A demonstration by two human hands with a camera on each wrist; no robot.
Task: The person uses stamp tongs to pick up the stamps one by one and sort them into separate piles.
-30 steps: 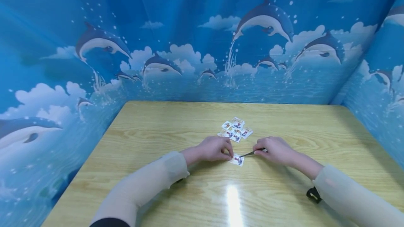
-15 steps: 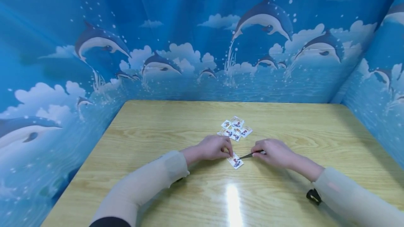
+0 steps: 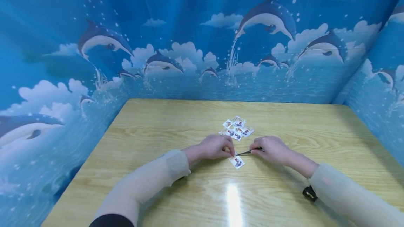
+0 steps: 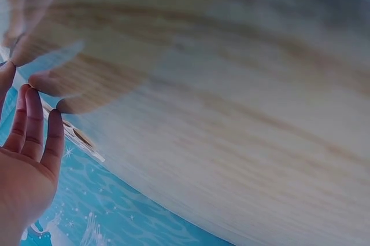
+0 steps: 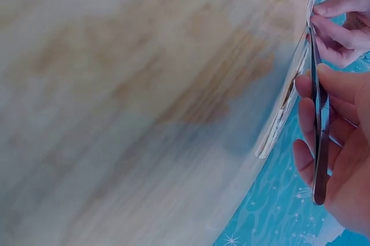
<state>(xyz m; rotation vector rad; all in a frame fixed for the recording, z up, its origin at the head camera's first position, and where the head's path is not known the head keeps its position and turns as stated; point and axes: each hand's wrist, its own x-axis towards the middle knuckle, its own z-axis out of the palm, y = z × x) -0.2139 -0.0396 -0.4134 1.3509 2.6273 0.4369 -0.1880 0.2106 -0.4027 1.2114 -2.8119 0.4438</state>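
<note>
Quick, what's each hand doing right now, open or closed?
Left hand: closed, pinching one end of the small printed card.
Right hand: closed, holding the tweezers.

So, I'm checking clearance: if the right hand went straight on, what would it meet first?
Likely the left hand, just beyond the tweezers near the card; exact depth is unclear.

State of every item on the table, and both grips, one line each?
Card: printed side up, partly hidden.
Pile: overlapping cards, printed sides up.
Tweezers: held, tip at the card; tip gap unclear.
Right grip: holding the tweezers.
Left grip: at the card's far end; pinching or pressing unclear.
</note>
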